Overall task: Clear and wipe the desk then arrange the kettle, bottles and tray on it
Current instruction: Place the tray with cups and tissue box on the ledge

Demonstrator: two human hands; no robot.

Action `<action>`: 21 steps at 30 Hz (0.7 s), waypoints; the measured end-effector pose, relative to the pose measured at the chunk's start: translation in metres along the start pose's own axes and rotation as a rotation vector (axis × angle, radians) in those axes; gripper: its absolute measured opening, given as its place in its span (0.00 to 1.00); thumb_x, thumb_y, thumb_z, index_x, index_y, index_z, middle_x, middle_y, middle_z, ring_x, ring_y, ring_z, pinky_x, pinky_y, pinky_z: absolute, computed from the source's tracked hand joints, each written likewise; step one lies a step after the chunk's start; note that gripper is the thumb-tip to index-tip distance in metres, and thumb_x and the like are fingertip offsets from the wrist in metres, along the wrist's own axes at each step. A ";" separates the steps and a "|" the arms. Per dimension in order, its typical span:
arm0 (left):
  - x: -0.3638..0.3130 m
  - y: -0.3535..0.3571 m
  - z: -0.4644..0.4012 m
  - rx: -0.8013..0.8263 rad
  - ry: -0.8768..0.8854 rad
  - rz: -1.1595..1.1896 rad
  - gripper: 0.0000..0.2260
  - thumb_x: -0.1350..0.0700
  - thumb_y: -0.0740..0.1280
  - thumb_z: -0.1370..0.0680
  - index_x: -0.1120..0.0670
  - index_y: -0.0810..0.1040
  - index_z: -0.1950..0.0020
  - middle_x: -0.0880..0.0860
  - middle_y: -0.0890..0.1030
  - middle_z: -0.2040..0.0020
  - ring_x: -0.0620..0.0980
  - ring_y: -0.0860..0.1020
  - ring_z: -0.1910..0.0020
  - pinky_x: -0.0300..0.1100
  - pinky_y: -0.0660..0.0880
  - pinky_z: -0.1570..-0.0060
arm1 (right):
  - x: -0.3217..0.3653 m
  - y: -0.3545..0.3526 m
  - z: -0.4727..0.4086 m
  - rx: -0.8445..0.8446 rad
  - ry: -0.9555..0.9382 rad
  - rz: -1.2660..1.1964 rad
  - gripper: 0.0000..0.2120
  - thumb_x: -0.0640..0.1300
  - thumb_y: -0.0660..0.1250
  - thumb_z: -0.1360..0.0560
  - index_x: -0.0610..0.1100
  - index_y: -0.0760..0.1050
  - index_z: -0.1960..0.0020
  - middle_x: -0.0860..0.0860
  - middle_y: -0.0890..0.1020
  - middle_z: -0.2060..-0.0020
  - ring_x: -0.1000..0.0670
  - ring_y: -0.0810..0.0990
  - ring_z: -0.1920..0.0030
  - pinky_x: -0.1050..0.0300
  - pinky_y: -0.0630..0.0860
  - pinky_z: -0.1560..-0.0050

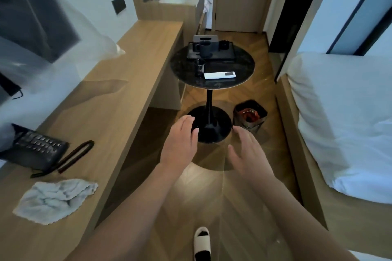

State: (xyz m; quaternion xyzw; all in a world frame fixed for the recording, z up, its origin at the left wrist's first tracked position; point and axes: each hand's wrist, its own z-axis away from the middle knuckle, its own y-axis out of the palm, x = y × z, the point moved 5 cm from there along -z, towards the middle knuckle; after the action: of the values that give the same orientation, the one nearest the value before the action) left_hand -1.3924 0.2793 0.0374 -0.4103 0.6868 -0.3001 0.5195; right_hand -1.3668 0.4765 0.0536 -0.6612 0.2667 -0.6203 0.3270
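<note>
1. Both hands empty, out in front over the floor. Left hand [180, 140] has straight fingers, palm down; right hand [247, 150] has spread, relaxed fingers. Neither touches anything.
2. Cloth [56, 199] lies crumpled on the near end of the desk [135, 53], left of and behind the left hand, beside the phone [36, 150]. Rest of the desk top looks bare, so wiping is probably done.
3. Likely step: fetch the tray [212, 51]. It sits on the far side of the round table [212, 65], ahead of and well apart from both hands, mug [204, 47] on it.
4. To do it well: step closer first, grip both short edges, lift level so the mug stays put. Mind the remote [220, 75] and the small dark cup [200, 67] in front.
5. Kettle and bottles: can't spot them here.
</note>
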 end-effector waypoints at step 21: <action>0.009 0.096 -0.338 -0.154 -0.544 0.406 0.18 0.48 0.55 0.14 0.53 0.71 0.27 0.47 0.75 0.35 0.43 0.72 0.38 0.40 0.67 0.39 | -0.095 -0.067 -0.388 -0.002 0.138 -0.264 0.24 0.45 0.64 0.19 0.47 0.63 0.25 0.51 0.70 0.28 0.52 0.69 0.30 0.62 0.65 0.37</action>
State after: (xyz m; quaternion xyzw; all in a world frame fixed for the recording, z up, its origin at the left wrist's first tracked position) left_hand -1.7420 0.3128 0.0475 -0.3683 0.6116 -0.0176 0.7000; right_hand -1.7646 0.5523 0.0496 -0.6465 0.2000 -0.7017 0.2229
